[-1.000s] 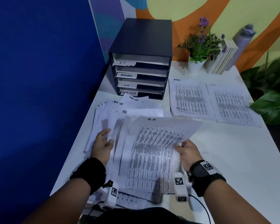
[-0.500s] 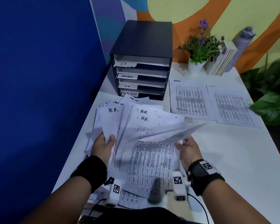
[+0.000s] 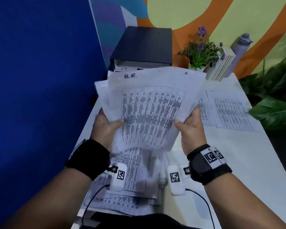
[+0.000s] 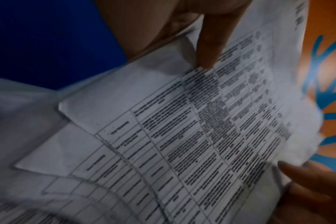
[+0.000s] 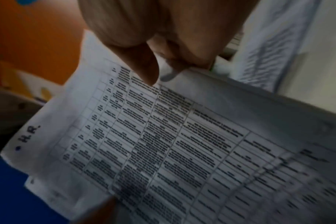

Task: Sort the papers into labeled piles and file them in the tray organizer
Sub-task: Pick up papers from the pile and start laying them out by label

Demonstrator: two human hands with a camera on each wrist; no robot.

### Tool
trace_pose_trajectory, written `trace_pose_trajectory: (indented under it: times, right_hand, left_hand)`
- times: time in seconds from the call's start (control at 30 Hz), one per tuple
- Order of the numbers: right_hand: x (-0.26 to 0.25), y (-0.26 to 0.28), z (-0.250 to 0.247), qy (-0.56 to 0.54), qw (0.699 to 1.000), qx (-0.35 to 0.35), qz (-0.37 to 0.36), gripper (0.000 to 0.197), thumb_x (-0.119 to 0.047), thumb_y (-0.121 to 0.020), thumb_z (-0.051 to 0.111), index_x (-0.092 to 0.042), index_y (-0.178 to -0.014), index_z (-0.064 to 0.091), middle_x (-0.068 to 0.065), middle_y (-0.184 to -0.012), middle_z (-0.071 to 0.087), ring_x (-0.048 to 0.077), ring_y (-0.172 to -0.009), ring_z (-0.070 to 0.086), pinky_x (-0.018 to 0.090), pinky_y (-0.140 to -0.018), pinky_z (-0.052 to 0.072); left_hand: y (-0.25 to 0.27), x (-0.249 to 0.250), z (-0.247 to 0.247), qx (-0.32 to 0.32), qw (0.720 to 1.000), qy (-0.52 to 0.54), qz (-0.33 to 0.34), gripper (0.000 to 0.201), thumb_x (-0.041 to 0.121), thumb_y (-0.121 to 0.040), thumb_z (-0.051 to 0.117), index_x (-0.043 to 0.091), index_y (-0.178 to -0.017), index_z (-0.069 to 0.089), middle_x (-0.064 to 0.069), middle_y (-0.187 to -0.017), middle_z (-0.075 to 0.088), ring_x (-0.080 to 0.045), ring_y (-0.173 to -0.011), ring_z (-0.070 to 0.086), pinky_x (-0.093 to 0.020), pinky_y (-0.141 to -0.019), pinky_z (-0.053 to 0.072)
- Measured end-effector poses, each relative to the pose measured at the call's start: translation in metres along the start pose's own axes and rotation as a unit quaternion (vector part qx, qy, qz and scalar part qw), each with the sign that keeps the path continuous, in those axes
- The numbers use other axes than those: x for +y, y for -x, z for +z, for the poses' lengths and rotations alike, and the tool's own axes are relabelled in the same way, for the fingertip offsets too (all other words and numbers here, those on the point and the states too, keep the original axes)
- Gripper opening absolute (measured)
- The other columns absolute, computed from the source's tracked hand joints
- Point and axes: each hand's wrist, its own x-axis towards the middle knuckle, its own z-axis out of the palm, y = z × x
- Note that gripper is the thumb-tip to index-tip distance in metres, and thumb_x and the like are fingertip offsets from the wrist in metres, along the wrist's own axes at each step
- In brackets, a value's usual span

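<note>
A stack of printed sheets marked "H.R." (image 3: pixel 149 103) is lifted off the table and tilted up toward me. My left hand (image 3: pixel 108 123) grips its left edge, thumb on top; my right hand (image 3: pixel 187 123) grips its right edge the same way. In the left wrist view the thumb lies on the H.R. stack (image 4: pixel 192 121); in the right wrist view the label shows on the H.R. stack (image 5: pixel 144 136). More loose sheets (image 3: pixel 130 176) lie on the table below. The dark tray organizer (image 3: pixel 144 45) stands behind, mostly hidden; only its "IT" label shows.
An IT pile (image 3: pixel 231 109) lies flat at the right, with another pile (image 3: pixel 203 111) partly hidden beside it. A potted plant (image 3: pixel 201 50), books (image 3: pixel 221 65) and a bottle (image 3: pixel 239 50) stand at the back. A blue partition (image 3: pixel 40 80) bounds the left; leaves (image 3: pixel 274 111) reach in from the right.
Both hands have gathered the H.R. sheets from the spread pile and raised them upright off the table, so that they now cover the organizer's lower trays.
</note>
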Motion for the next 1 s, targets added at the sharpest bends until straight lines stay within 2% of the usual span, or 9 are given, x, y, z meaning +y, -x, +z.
trace_pose_trajectory:
  times: [0.07,0.17,0.3,0.47,0.6,0.7,0.8,0.9,1.0]
  right_hand:
    - [-0.001,0.006,0.006,0.02,1.0,-0.004,-0.016,0.071,0.015,-0.086,0.048,-0.033,-0.137,0.037,-0.006,-0.14,0.05,0.01,-0.13,0.048,0.033,-0.106,0.042]
    - [0.011,0.021,0.014,0.074,0.996,-0.038,-0.006,0.071,0.023,-0.085,0.039,-0.037,-0.123,0.036,-0.01,-0.127,0.049,-0.012,-0.101,0.058,0.014,-0.082,0.051]
    - [0.037,0.026,0.02,0.171,0.984,-0.044,0.029,0.063,0.019,-0.087,0.036,-0.036,-0.116,0.033,0.01,-0.127,0.048,0.004,-0.105,0.054,0.01,-0.082,0.046]
    - [0.034,0.02,0.017,0.208,0.978,0.008,-0.003,0.037,-0.003,-0.095,0.044,-0.034,-0.115,0.04,0.008,-0.11,0.058,0.016,-0.094,0.059,0.035,-0.083,0.052]
    - [0.024,0.012,0.013,0.283,0.959,-0.019,-0.006,0.042,-0.013,-0.097,0.044,-0.024,-0.134,0.029,0.002,-0.12,0.054,0.018,-0.104,0.056,0.037,-0.095,0.048]
    - [0.02,0.007,-0.002,0.344,0.938,0.036,0.031,0.042,-0.003,-0.096,0.041,-0.023,-0.133,0.034,-0.006,-0.102,0.049,0.019,-0.091,0.056,0.035,-0.084,0.051]
    - [0.027,0.001,-0.048,0.372,0.915,0.102,0.116,0.05,0.002,-0.094,0.038,-0.02,-0.138,0.034,-0.005,-0.112,0.044,0.018,-0.098,0.052,0.028,-0.085,0.044]
    - [0.04,0.002,-0.115,0.407,0.888,0.141,0.163,0.038,0.003,-0.089,0.038,-0.014,-0.123,0.043,0.009,-0.1,0.06,0.026,-0.083,0.061,0.033,-0.071,0.053]
    - [0.045,0.017,-0.181,0.452,0.846,0.176,0.222,0.03,0.006,-0.085,0.037,-0.009,-0.109,0.048,0.014,-0.083,0.058,0.027,-0.068,0.056,0.033,-0.062,0.049]
  left_hand:
    - [-0.001,-0.002,-0.001,0.044,0.999,0.028,0.007,0.046,-0.001,-0.063,0.06,0.009,-0.108,0.064,-0.007,-0.096,0.072,-0.028,-0.094,0.068,-0.036,-0.076,0.054]
    - [0.007,-0.015,-0.005,0.076,0.997,0.021,0.027,0.045,-0.002,-0.055,0.057,0.007,-0.099,0.061,-0.004,-0.087,0.065,-0.019,-0.083,0.063,-0.024,-0.068,0.05]
    - [0.015,-0.033,-0.011,0.094,0.995,-0.005,0.018,0.046,-0.004,-0.056,0.058,0.008,-0.1,0.052,-0.007,-0.087,0.058,-0.018,-0.081,0.056,-0.026,-0.069,0.046]
    - [0.008,-0.03,0.001,0.14,0.989,0.052,0.017,0.044,-0.016,-0.08,0.058,0.006,-0.118,0.058,0.004,-0.095,0.071,-0.007,-0.087,0.067,-0.027,-0.079,0.052]
    - [-0.001,-0.023,0.015,0.076,0.993,0.089,-0.012,0.044,-0.016,-0.087,0.049,0.013,-0.119,0.056,-0.005,-0.111,0.069,-0.02,-0.102,0.066,-0.035,-0.083,0.056]
    - [-0.003,-0.038,0.029,0.034,0.997,0.028,-0.057,0.044,-0.012,-0.088,0.053,0.01,-0.126,0.05,-0.01,-0.119,0.066,-0.027,-0.109,0.064,-0.045,-0.091,0.051]
    - [0.004,-0.055,0.044,-0.015,0.992,-0.102,-0.072,0.049,-0.009,-0.087,0.055,0.019,-0.127,0.045,-0.004,-0.116,0.063,-0.021,-0.107,0.06,-0.036,-0.092,0.049]
    - [0.009,-0.077,0.05,-0.102,0.964,-0.228,-0.096,0.056,-0.001,-0.088,0.059,0.022,-0.136,0.042,0.001,-0.123,0.053,-0.017,-0.112,0.053,-0.033,-0.097,0.045]
    - [0.006,-0.106,0.047,-0.145,0.901,-0.395,-0.108,0.055,0.01,-0.085,0.066,0.023,-0.136,0.049,-0.001,-0.137,0.044,-0.017,-0.123,0.049,-0.034,-0.102,0.043]
